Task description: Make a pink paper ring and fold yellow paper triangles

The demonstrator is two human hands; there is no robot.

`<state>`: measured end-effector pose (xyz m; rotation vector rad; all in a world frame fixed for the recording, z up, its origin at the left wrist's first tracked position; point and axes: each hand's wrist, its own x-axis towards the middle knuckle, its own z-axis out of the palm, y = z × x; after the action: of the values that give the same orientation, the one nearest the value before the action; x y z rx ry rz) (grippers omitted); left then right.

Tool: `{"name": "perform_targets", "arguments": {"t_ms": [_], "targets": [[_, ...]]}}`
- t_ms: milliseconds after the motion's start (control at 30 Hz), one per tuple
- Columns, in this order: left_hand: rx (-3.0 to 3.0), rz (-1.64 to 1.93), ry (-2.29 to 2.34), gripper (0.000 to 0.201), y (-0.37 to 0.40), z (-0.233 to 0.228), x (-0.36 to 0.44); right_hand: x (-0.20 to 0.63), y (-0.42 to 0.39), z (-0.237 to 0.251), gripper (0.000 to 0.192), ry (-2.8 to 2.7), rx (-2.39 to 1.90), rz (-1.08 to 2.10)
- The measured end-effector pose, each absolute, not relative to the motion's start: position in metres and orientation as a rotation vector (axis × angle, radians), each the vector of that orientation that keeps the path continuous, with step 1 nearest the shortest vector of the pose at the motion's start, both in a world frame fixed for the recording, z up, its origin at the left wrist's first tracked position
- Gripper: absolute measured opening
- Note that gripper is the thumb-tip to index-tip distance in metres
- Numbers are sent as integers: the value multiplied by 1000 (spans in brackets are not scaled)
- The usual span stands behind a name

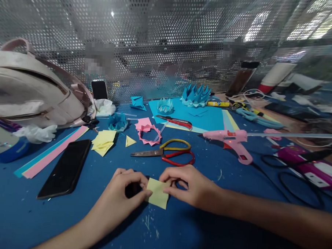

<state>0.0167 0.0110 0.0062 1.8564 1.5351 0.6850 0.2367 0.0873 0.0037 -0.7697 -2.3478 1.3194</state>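
A small yellow paper square [158,193] is held just above the blue table. My left hand [130,191] pinches its left edge between thumb and fingers. On the opposite edge, my right hand [187,184] grips the same square with thumb and forefinger. Behind the hands lie scissors [164,152] with one yellow and one red handle. A folded yellow triangle [130,141] sits near a stack of yellow paper squares [104,142]. The pink folded-paper ring [149,141] rests beside pink paper squares [143,123].
A pink glue gun [237,138] with its cord lies right, near a purple power strip [310,164]. Left are a black phone [66,169], paper strips [54,151] and a backpack [32,93]. A red cutter [178,122] and blue paper flower [196,95] lie at the back.
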Motion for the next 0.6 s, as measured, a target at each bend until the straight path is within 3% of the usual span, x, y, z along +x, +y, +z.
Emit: {"name": "perform_targets", "arguments": {"t_ms": [167,400,600], "targets": [[1951,696,1460,16,13,6,16,239,86,7,17,-2490,-738,1125],[2170,684,1395,31,14,8,19,240,88,7,7,-2597,-645,791],[2255,721,1376,18,17,6,19,242,89,6,4,-2615,-648,736]]}}
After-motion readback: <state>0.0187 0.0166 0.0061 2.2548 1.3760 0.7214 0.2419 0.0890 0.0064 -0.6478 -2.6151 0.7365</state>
